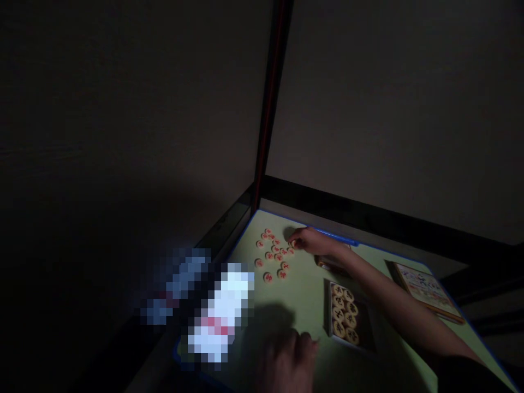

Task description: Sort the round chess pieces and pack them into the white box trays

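Note:
Near the back of the green table, my right hand (308,240) is closed in a pinch on a round Chinese chess piece (293,244) at the edge of the group. Several loose pieces with red characters (269,255) lie to the left of it and in front. My left hand (286,357) is at the table's near side with its fingers curled closed, slightly blurred; its palm side is hidden. To its right stands an open box (364,322), where several pieces with dark characters (344,311) sit in two columns.
The green table (303,295) has a blue rim and stands in a dark wall corner. A bright, pixelated phone-like object (221,314) lies at its left edge. Beneath my right forearm is a partly covered box (325,265); a printed box (428,289) lies farther right.

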A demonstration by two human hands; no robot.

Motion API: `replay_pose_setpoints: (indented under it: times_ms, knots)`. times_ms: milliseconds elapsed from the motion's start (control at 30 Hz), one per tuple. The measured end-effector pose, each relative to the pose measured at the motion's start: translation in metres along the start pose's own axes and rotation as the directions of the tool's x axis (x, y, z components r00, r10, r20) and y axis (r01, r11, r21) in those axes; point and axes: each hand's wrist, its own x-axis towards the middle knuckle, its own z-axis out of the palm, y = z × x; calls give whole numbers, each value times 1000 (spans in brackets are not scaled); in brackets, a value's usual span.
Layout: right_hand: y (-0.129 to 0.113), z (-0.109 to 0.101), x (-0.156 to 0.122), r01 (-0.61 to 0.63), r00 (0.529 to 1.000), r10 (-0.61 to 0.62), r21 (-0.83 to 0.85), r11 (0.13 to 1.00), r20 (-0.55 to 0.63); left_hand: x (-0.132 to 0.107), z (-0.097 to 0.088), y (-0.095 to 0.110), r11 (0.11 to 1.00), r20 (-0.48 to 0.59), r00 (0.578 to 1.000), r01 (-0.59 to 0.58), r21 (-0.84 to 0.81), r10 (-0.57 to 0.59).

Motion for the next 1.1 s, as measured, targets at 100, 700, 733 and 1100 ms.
replay_pose_setpoints:
  times_ms: [100, 700, 733, 1100]
  knots:
    - [-6, -5, 7, 5, 999, -5, -4, 1000, -45, 16, 10, -10, 962, -61, 997, 63, 266, -48]
    - [10, 1, 12, -135, 990, 128, -145, 980, -55, 20, 29, -26, 928, -101, 995, 41, 369, -4]
    - [12, 2, 4, -135, 990, 130, -138, 981, -49, 25, 25, -24, 919, -100, 994, 74, 387, -38]
    - [-20, -4, -39, 7, 998, -8, 12, 1000, 69, 70, 32, -8, 888, -91, 986, 168, 427, -143]
